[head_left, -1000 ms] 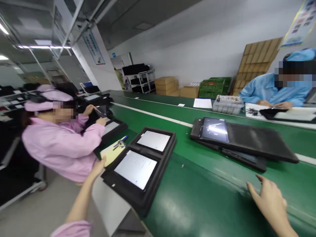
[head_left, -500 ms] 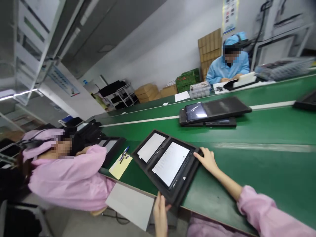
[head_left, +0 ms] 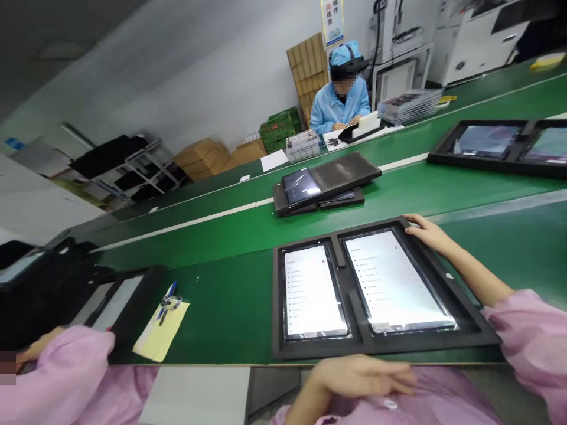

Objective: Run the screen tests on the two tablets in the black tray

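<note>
- The black tray (head_left: 469,336) lay slantwise half a second ago; now it lies almost square to the near edge of the worktop (head_left: 221,307), directly before the person; so both lit tablets, the left one (head_left: 314,292) and the right one (head_left: 396,277), seem better placed for looking at
- The left hand (head_left: 361,375) has come away from the near corner; its fingers are stretched and it holds nothing that I can see; if it touches the near edge, I cannot tell
- The right hand (head_left: 427,233) still grasps the far right corner
- Around: a yellow paper (head_left: 166,336) with a pen (head_left: 170,289) to the left, near a co-worker's pink sleeve (head_left: 75,366); a second tray (head_left: 438,150) far right; a co-worker in blue (head_left: 341,100) opposite
- A tray stack (head_left: 345,171) stands just beyond, apart; it may limit sliding the black tray farther away
</note>
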`<state>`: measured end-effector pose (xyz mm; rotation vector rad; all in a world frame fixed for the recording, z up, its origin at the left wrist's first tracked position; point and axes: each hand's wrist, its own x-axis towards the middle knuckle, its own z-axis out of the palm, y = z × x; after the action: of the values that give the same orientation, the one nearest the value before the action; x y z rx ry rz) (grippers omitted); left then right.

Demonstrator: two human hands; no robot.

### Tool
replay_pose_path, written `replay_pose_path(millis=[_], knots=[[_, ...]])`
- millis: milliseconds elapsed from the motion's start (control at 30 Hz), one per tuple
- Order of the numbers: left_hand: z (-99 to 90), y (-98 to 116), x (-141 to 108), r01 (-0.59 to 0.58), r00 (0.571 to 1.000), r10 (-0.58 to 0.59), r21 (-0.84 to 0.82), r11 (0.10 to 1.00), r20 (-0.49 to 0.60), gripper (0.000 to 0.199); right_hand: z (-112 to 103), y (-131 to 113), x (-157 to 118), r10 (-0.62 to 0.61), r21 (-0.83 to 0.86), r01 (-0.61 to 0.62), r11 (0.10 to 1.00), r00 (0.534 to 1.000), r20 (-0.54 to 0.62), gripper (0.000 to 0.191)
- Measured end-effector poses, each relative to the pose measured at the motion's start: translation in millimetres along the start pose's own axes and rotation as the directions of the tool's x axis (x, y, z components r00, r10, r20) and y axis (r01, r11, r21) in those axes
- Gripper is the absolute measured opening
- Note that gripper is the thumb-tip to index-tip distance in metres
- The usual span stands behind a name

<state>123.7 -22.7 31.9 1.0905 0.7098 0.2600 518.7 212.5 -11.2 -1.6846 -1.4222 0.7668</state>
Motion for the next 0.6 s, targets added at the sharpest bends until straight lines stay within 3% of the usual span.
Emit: replay_pose_path(millis=[67,100,133,200,233,267,333,400,467,533,600], knots=[[-29.0,21,-20,-0.087,0.987,0.1,0.104,0.991,-0.125,0.056,0,7,-15,-0.017,0.044,0.018,0.999,1.0,-0.025,0.052],[-45.1,31,-30,-0.144,0.933,0.203,0.21,0.967,-0.296,0.059,3,9,-21,-0.02,0.056,0.022,0.998,0.999,-0.039,0.053],[-61.6,39,-39,-0.151,0.81,0.312,0.336,0.93,-0.498,0.06,6,10,-25,-0.019,0.062,0.022,0.998,0.998,-0.052,0.054],[-93.7,51,-50,-0.015,0.459,0.408,0.452,0.892,-0.789,0.065,12,11,-30,-0.012,0.064,0.016,0.998,0.998,-0.067,0.053],[-108.3,54,-51,0.041,0.348,0.37,0.408,0.912,-0.862,0.071,15,10,-31,-0.011,0.069,0.016,0.997,0.997,-0.071,0.052],[-121.3,56,-50,0.056,0.315,0.297,0.33,0.942,-0.901,0.077,17,8,-31,-0.017,0.087,0.023,0.996,0.997,-0.077,0.05],[-141.7,58,-42,-0.007,0.396,0.179,0.192,0.981,-0.901,0.081,20,0,-36,-0.058,0.139,0.073,0.988,0.993,-0.107,0.047],[-154.0,60,-34,-0.059,0.486,0.156,0.146,0.988,-0.86,0.073,20,-16,-49,-0.161,0.126,0.182,0.975,0.973,-0.162,0.045],[-159.2,64,-31,-0.047,0.505,0.163,0.161,0.986,-0.848,0.067,18,-43,-71,-0.354,-0.037,0.353,0.935,0.919,-0.176,0.041],[-159.8,67,-31,-0.003,0.513,0.164,0.189,0.982,-0.843,0.066,19,-75,-100,-0.592,-0.255,0.568,0.783,0.806,-0.023,0.035],[-158.1,69,-33,0.057,0.515,0.172,0.234,0.971,-0.84,0.07,24,-105,-129,-0.715,-0.323,0.756,0.569,0.649,0.259,0.033]])
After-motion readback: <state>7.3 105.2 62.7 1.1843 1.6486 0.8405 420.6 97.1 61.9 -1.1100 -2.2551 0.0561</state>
